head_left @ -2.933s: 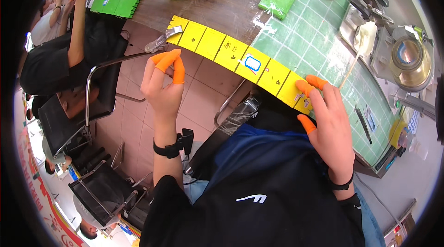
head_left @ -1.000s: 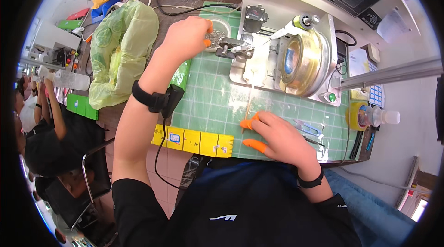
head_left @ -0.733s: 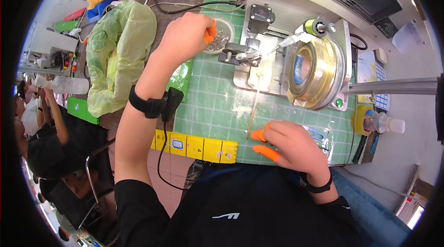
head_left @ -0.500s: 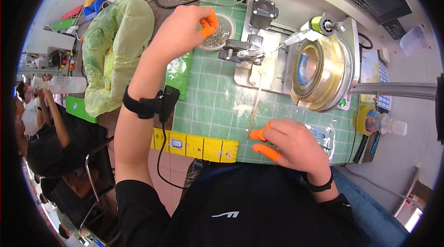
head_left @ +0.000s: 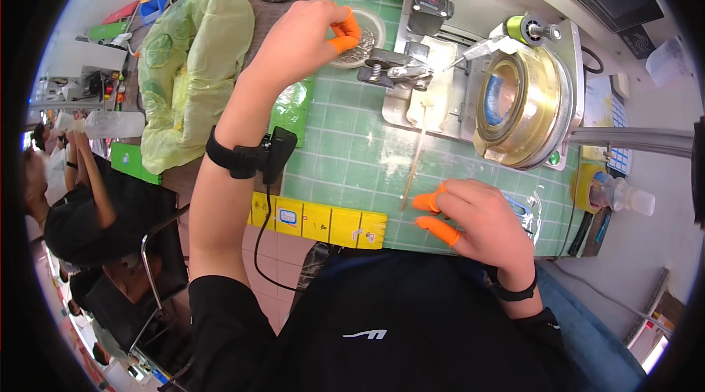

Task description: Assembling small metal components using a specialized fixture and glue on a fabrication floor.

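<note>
My left hand, with orange finger cots on its thumb and fingers, reaches over a round white dish. Its fingertips are drawn together at a heap of small shiny metal pieces; what they pinch, if anything, is too small to make out. My right hand hovers low over the green mat, its cotted thumb and fingers spread with nothing between them. Just left of those fingers lies the near end of a thin tan stick. The stick's far end meets a pale block beside a metal toggle clamp.
A machine with a large yellowish ring-shaped spool stands at the right. A yellow ruler-like strip edges the green gridded mat. At left sits a container lined with a pale green bag. Another person works at far left.
My left thumb and fingers have come down closer together at the metal pieces in the dish. My right hand keeps nearly the same pose by the stick. The whole view has shifted slightly.
</note>
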Action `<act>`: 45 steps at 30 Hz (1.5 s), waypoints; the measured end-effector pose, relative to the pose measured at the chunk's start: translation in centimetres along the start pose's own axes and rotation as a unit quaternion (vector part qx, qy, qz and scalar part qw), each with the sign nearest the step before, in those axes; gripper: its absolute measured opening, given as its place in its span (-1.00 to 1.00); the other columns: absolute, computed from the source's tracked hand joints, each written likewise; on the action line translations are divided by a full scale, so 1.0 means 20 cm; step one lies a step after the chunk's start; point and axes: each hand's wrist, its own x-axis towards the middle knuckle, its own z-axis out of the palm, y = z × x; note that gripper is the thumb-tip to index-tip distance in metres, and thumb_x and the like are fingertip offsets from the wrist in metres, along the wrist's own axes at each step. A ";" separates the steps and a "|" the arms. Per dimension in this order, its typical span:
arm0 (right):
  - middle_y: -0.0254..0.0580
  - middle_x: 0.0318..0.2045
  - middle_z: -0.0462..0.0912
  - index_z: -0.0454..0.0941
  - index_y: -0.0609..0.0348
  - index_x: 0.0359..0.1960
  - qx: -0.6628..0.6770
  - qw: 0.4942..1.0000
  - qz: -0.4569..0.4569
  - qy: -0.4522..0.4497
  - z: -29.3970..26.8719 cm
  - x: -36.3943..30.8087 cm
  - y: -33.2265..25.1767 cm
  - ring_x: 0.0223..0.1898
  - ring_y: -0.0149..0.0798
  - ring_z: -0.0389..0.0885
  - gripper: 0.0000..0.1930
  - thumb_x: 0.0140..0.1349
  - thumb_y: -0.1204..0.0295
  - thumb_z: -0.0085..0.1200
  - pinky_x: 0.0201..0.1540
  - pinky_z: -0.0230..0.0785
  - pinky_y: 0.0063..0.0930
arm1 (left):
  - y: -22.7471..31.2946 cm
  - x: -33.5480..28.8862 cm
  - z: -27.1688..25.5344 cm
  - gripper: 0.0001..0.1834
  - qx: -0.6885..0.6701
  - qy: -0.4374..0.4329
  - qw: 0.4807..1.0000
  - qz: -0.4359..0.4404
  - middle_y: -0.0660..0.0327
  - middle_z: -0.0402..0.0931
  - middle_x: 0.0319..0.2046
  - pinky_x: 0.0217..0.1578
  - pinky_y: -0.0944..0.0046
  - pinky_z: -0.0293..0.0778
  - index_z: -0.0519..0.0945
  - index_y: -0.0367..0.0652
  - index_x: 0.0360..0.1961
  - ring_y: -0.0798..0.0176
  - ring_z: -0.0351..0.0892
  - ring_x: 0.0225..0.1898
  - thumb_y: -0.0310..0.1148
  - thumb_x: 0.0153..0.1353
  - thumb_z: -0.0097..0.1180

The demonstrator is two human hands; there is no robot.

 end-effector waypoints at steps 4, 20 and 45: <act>-0.19 -0.43 0.49 0.63 0.15 -0.21 -0.006 1.000 -0.005 0.009 -0.01 0.00 0.01 -0.38 -0.09 0.58 -0.79 0.22 0.33 0.30 -0.30 0.45 -0.25 | 0.01 0.00 -0.04 -0.80 -0.017 0.003 0.999 -0.030 0.20 0.68 -0.44 -0.46 0.34 0.29 0.74 -0.19 -0.18 0.37 0.29 -0.56 -0.48 0.13 0.36; -0.20 -0.45 0.46 0.63 0.14 -0.21 -0.003 0.999 -0.014 0.033 -0.01 -0.03 0.02 -0.41 -0.09 0.55 -0.80 0.21 0.34 0.31 -0.33 0.42 -0.24 | -0.06 -0.03 -0.07 -0.77 -0.236 0.015 0.969 -0.077 0.22 0.76 -0.35 -0.35 0.38 0.52 0.74 -0.26 -0.16 0.43 0.63 -0.41 -0.44 0.14 0.38; -0.13 -0.36 0.65 0.75 0.18 -0.19 -0.006 0.945 -0.151 0.292 -0.02 0.14 -0.24 -0.45 -0.26 0.57 -0.73 0.03 0.48 0.44 -0.45 0.39 -0.51 | 0.74 -0.69 -0.14 -0.56 -0.563 0.044 0.808 -0.167 0.06 0.76 -0.25 -0.65 0.55 0.45 0.57 -0.40 0.10 0.48 0.65 -0.56 -0.64 0.16 0.35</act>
